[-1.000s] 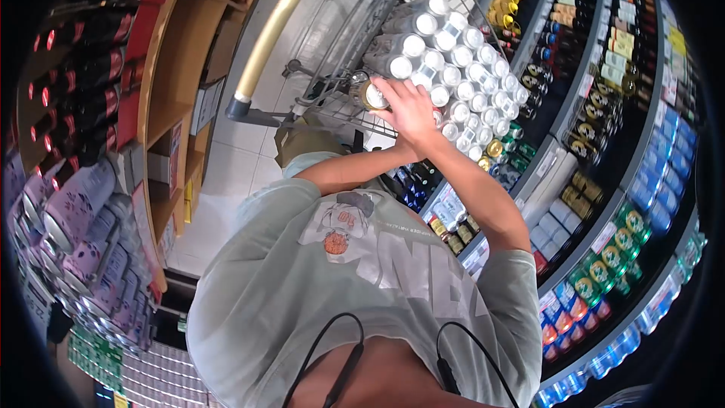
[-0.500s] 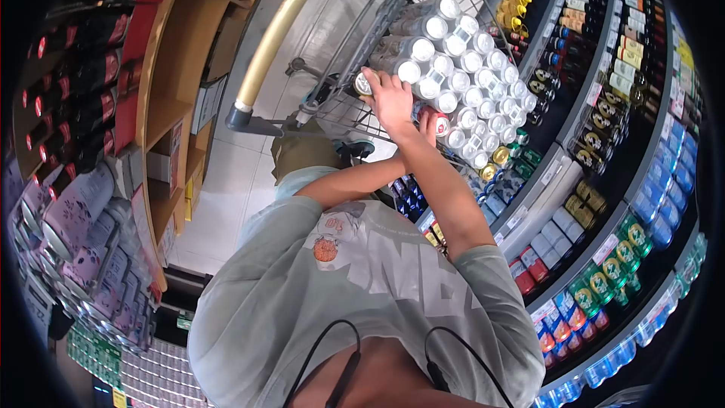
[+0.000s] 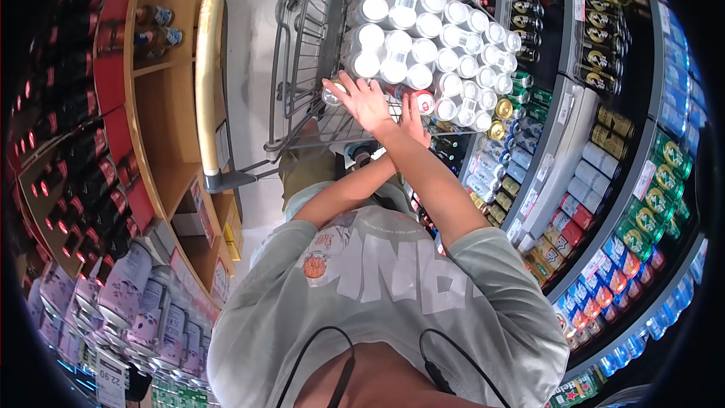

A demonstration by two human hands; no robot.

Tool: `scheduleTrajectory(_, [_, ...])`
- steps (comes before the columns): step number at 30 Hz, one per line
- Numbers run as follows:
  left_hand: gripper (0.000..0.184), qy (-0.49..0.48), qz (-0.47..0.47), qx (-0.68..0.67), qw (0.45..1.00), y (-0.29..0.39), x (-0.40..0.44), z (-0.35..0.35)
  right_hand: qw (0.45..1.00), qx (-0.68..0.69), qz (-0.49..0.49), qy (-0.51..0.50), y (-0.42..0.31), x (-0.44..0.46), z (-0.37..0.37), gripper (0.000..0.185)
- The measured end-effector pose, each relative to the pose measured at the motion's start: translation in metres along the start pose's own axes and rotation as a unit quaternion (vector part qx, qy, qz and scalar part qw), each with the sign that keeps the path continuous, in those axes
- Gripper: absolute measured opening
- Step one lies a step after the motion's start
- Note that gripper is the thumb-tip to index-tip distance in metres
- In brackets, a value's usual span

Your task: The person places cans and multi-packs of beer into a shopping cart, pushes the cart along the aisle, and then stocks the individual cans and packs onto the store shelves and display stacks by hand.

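My forearms cross over the near side of a wire shopping cart (image 3: 291,68) loaded with white-topped cans (image 3: 396,44). My right hand (image 3: 370,108) reaches over to the left, its fingers bent around a can with a pale gold top (image 3: 333,93) at the cart's near left corner. Under that wrist, my left hand (image 3: 414,127) comes out on the right side. Its fingers press against a can with a red and white top (image 3: 424,103), beside the white-topped ones. The undersides of both grips are hidden.
A gold-coloured handle bar (image 3: 209,68) rises at the left, before a wooden shelf unit (image 3: 170,143) with dark red-capped bottles (image 3: 91,159). On the right, curved shelves hold several rows of drinks, including green cans (image 3: 648,215). Lilac packs (image 3: 128,279) stand at lower left.
The view has swung, so the cart, its cans and both hands appear farther left. The right-hand shelves show from a different angle. Both hands keep to the same cans.
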State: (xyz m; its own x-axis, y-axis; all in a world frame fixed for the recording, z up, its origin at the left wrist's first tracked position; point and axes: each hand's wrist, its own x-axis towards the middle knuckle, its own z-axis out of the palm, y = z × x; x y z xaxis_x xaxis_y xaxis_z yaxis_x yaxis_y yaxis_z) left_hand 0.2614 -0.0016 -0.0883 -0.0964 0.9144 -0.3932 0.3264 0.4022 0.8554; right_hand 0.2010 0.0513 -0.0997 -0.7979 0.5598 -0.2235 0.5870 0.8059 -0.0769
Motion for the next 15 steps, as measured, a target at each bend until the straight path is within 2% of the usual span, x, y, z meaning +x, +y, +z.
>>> scheduleTrajectory(3, [0.096, -0.027, -0.015, -0.006, 0.999, 0.001, 0.002, -0.001, 1.0, -0.019, -0.016, -0.004, 0.003, 0.001, 0.003, 0.073])
scheduleTrajectory(6, [0.097, 0.005, 0.03, 0.014, 0.999, -0.001, 0.002, -0.002, 0.999, -0.023, -0.038, -0.024, 0.0, 0.002, 0.006, 0.073])
scheduleTrajectory(9, [0.101, -0.049, -0.032, -0.017, 0.998, 0.005, 0.004, -0.007, 0.997, -0.01, -0.065, -0.04, 0.001, 0.001, 0.005, 0.075])
scheduleTrajectory(11, [0.102, -0.037, -0.01, -0.016, 0.999, 0.002, 0.003, -0.005, 0.995, 0.009, -0.078, -0.058, 0.002, 0.0, -0.003, 0.076])
scheduleTrajectory(15, [0.103, -0.022, 0.01, -0.014, 1.0, -0.004, 0.004, -0.002, 0.997, 0.029, -0.066, -0.028, 0.004, -0.004, -0.001, 0.075])
